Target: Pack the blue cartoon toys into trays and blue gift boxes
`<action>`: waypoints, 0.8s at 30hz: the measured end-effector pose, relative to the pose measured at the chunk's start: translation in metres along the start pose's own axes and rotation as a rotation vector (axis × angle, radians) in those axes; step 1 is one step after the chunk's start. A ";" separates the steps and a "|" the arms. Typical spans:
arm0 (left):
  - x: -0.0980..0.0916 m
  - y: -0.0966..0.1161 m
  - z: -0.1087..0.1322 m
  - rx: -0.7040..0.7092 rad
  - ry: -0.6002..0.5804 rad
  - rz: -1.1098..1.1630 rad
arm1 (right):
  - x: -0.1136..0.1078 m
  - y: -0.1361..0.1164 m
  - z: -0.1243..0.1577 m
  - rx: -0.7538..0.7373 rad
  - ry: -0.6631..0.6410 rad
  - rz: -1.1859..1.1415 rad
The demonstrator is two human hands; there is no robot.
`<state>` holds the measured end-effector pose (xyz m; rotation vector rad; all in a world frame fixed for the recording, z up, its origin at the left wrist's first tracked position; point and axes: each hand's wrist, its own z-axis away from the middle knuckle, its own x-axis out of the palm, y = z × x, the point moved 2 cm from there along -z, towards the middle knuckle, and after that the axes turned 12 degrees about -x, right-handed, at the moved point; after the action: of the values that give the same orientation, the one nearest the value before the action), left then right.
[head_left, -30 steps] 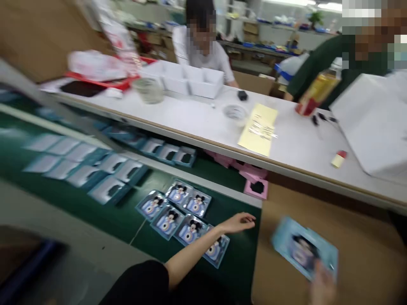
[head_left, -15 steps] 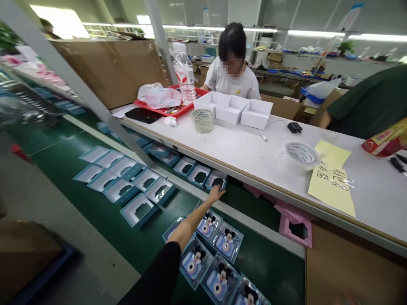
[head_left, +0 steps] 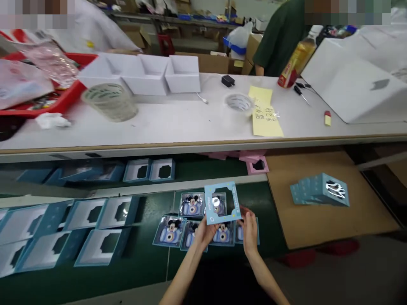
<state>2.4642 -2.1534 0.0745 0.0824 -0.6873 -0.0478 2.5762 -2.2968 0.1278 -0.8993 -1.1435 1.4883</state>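
A light-blue window box lid (head_left: 222, 218) is raised in front of me, its printed face toward me and its cut-out open to view. My left hand (head_left: 206, 234) grips its lower edge, fingers partly hidden behind it. At its lower right corner, my right hand (head_left: 249, 228) has its fingers closed on the edge. Beneath the lid lie several clear-fronted packs with mouse-figure blue toy cameras (head_left: 171, 231), in two rows on the green bench; one shows through the cut-out.
Open blue boxes (head_left: 98, 246) stand in rows at left, with more under the white shelf (head_left: 178, 131). Stacked blue boxes (head_left: 332, 190) rest on the brown cardboard (head_left: 305, 226) at right. The shelf carries white boxes (head_left: 182, 74) and tape rolls (head_left: 110, 101). Two people are beyond it.
The view has swung right. My hand has come back from the row of boxes under the shelf, and both hands now hold a blue lid above the packs.
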 end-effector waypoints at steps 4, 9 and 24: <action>0.001 -0.027 0.000 -0.047 0.121 -0.546 | -0.070 -0.022 -0.005 -0.246 -0.253 0.405; 0.007 -0.073 -0.033 -0.177 0.048 -1.211 | -0.153 0.014 -0.023 0.008 -0.456 0.393; 0.062 -0.133 -0.137 0.393 0.261 -1.700 | -0.198 0.099 -0.091 0.081 -0.074 0.552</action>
<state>2.5974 -2.2821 -0.0042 1.0165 -0.1857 -1.5038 2.6770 -2.4748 0.0043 -1.1711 -0.9163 2.0100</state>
